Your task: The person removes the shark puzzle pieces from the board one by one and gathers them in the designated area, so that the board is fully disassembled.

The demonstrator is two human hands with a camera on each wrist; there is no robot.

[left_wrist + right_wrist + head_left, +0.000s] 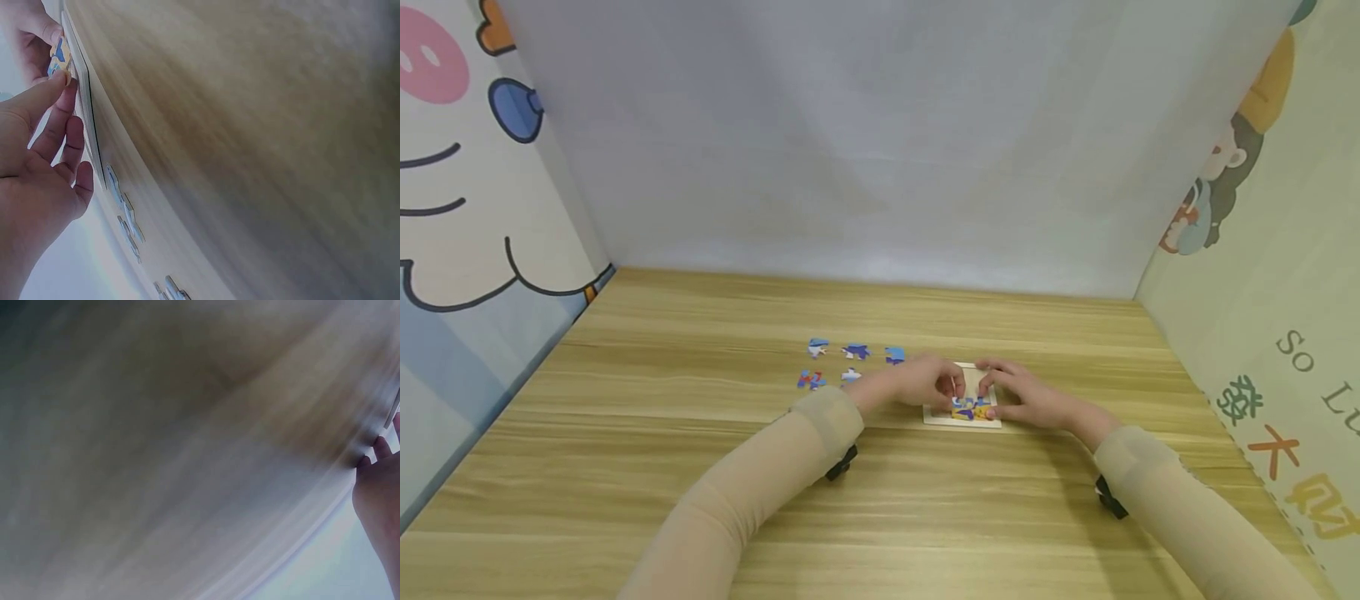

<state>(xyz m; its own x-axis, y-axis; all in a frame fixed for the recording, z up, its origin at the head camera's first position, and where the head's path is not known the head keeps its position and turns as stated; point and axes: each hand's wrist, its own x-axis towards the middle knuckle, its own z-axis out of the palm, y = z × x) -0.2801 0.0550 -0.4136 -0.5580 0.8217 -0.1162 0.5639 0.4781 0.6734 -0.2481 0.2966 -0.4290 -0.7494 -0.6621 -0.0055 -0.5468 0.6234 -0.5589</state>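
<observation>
Several joined jigsaw puzzle pieces (964,412), yellow and blue, are at the front part of a pale framed puzzle tray (951,422). My left hand (928,382) pinches their left side between thumb and forefinger; in the left wrist view the puzzle pieces (59,55) appear tilted up over the tray. From the other side, my right hand (1026,398) holds their right edge, its thumb near the tray's front corner and its fingers farther back. The right wrist view catches only part of the right hand (378,487), with the pieces out of sight.
Left of the tray lie loose puzzle pieces in two rows, among them a purple-blue piece (855,351), a light blue piece (895,356) and a red-and-blue piece (812,380). The wood-grain table (700,333) meets a white cloth backdrop (865,217) behind and printed panels at both sides.
</observation>
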